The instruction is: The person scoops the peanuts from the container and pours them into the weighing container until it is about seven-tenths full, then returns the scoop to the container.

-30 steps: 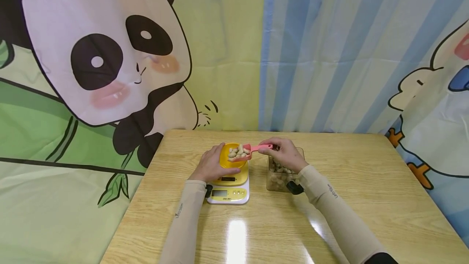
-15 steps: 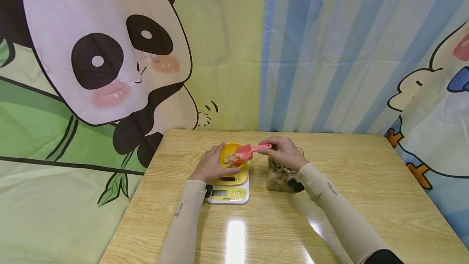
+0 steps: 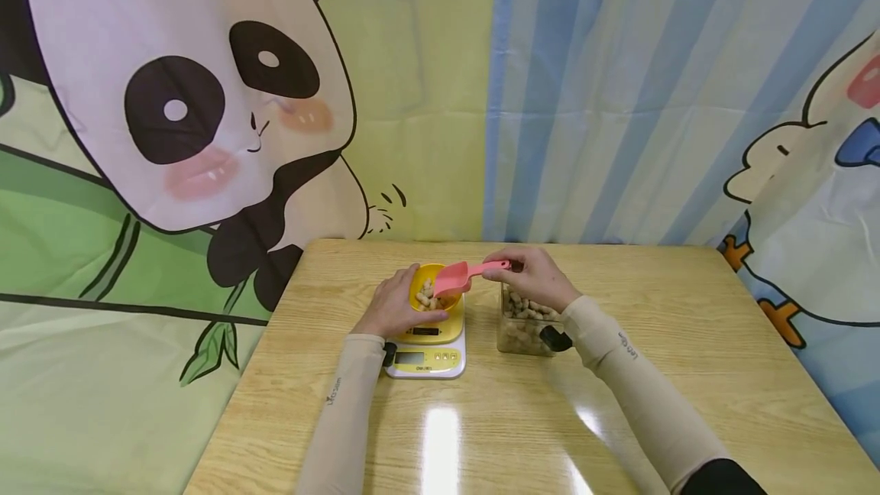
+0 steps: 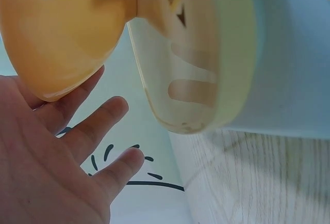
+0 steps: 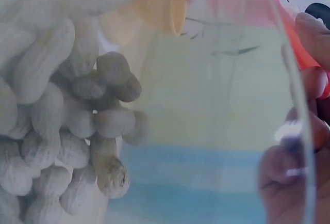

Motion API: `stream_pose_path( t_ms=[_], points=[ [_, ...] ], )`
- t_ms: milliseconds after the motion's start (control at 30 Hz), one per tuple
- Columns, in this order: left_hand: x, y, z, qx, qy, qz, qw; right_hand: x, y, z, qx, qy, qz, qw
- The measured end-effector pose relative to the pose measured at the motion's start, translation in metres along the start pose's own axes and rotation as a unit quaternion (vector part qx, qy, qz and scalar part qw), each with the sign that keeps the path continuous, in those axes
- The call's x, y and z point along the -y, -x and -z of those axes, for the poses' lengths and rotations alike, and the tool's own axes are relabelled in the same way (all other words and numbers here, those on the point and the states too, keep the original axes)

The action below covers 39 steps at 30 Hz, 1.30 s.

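A yellow bowl (image 3: 425, 274) with peanuts (image 3: 428, 301) in it sits over the yellow platform of a kitchen scale (image 3: 447, 370). My left hand (image 3: 395, 305) holds the bowl's left side, thumb along its front; in the left wrist view fingers (image 4: 85, 131) spread beneath the bowl (image 4: 67, 33), some off it. Pinched by its handle in my right hand (image 3: 536, 278), a pink scoop (image 3: 451, 279) tilts over the bowl's right side, its visible inside empty. Beneath the right hand stands a clear container (image 3: 512, 341) of peanuts, seen close in the right wrist view (image 5: 46, 110).
The wooden table (image 3: 660, 342) meets a printed curtain (image 3: 419, 98) at its back edge. The peanut container stands to the right of the scale, with a gap between them.
Peanuts have slid from the scoop into the bowl. The scoop has tipped over and then risen slightly. My left hand still holds the bowl.
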<state>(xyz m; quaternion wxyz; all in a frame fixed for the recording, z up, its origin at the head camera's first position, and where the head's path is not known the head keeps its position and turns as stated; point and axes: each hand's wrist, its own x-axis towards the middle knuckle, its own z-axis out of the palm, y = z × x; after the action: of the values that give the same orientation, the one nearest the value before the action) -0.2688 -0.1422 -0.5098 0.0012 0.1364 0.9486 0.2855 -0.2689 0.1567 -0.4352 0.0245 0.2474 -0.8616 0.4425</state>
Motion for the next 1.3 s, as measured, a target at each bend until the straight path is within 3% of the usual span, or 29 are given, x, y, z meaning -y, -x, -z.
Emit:
stream_pose_path(
  t_ms=[333, 567, 1000, 1300],
  points=[
    [0.004, -0.002, -0.003, -0.003, -0.004, -0.003, 1.0, -0.002, 0.009, 0.008, -0.012, -0.02, 0.019, 0.9995],
    [0.004, -0.002, -0.001, -0.002, -0.005, 0.001, 1.0, -0.007, 0.02, 0.017, -0.022, -0.039, 0.005, 0.999],
    [0.002, 0.0, 0.0, -0.003, -0.012, 0.006, 0.9999, -0.02, 0.052, 0.057, -0.053, -0.045, -0.007, 0.9976],
    [0.002, 0.0, -0.002, -0.003, -0.009, 0.008, 0.9999, -0.027, 0.082, 0.082, -0.094, -0.025, -0.047, 0.9941]
  ],
)
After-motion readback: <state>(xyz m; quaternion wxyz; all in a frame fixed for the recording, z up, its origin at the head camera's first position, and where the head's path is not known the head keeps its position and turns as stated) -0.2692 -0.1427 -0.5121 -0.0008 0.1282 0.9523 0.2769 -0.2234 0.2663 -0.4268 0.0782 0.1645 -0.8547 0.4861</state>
